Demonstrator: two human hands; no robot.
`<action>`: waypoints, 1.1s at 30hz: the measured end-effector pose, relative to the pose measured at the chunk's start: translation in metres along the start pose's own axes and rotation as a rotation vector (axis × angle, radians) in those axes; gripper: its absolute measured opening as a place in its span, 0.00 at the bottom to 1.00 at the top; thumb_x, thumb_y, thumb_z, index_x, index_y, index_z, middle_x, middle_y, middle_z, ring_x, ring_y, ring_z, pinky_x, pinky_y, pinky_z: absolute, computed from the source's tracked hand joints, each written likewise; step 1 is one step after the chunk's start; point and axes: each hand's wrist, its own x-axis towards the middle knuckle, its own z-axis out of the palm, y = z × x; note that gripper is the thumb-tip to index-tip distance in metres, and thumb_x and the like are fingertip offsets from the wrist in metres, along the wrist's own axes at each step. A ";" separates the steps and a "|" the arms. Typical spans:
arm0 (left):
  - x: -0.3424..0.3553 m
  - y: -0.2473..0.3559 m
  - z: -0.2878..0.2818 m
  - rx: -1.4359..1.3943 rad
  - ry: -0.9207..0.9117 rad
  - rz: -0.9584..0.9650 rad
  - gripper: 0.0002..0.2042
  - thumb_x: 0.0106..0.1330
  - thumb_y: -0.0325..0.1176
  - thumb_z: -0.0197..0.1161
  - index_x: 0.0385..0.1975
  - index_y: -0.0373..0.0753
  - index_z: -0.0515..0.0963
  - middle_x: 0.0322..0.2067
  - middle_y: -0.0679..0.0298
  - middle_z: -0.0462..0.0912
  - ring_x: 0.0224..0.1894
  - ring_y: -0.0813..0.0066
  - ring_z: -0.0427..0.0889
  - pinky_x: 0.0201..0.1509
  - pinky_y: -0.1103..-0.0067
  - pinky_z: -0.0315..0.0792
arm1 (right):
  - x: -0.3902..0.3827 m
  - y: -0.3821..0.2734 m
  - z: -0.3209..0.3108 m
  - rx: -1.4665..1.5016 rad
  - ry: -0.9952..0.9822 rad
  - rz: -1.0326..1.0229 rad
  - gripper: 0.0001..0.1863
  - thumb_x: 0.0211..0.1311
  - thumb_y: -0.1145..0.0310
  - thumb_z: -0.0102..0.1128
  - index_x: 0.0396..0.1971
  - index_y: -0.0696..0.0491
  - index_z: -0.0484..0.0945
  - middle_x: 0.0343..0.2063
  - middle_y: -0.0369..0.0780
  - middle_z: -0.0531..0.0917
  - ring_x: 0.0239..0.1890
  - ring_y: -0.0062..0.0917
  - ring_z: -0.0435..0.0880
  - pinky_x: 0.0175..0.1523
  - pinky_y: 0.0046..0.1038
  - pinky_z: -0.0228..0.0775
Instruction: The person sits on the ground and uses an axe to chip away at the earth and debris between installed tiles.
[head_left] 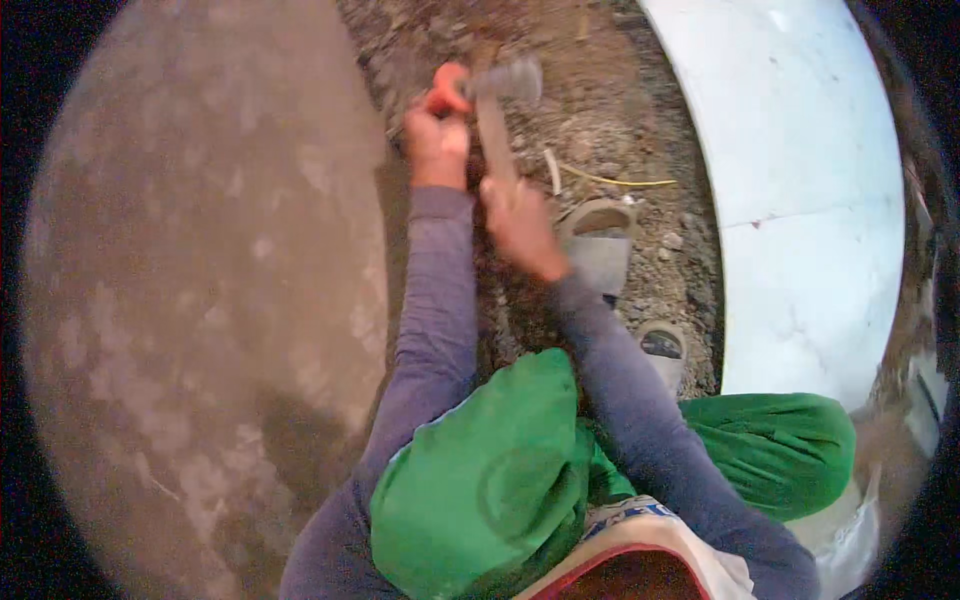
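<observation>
The left hand (437,140) closes round a blurred orange object (449,90); the right hand (525,230) wraps the hammer (493,125), its head just beside — contact unclear. Both work near the brown slab's (220,250) edge — soil (615,110) spreads rightward to the white panel (800,180).

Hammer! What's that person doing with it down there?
The person's right hand grips the hammer by its wooden handle. The left hand holds an orange thing close beside the tool's grey end. Both hands are over rough soil, near a flat brown surface. The hammer looks blurry, so I can't tell whether it touches the orange thing.
</observation>
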 end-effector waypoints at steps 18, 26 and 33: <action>-0.057 -0.070 -0.147 0.143 -0.175 -0.058 0.14 0.71 0.40 0.55 0.41 0.34 0.70 0.38 0.59 0.73 0.43 0.64 0.79 0.48 0.62 0.81 | -0.086 0.061 0.004 0.249 -0.345 0.243 0.26 0.71 0.44 0.53 0.30 0.55 0.73 0.15 0.32 0.70 0.17 0.19 0.71 0.24 0.30 0.65; -0.064 -0.097 -0.123 0.182 0.104 0.084 0.20 0.72 0.40 0.57 0.53 0.30 0.69 0.48 0.52 0.75 0.41 0.58 0.80 0.42 0.62 0.84 | -0.093 0.067 0.007 0.341 -0.361 0.289 0.35 0.66 0.35 0.54 0.32 0.59 0.78 0.11 0.37 0.69 0.14 0.26 0.74 0.19 0.35 0.61; -0.093 -0.092 -0.079 0.134 0.112 0.154 0.16 0.70 0.40 0.61 0.49 0.35 0.72 0.39 0.53 0.80 0.35 0.58 0.82 0.36 0.63 0.83 | -0.096 0.065 -0.023 0.432 -0.409 0.375 0.20 0.70 0.48 0.57 0.37 0.51 0.71 0.20 0.33 0.71 0.17 0.20 0.74 0.20 0.27 0.68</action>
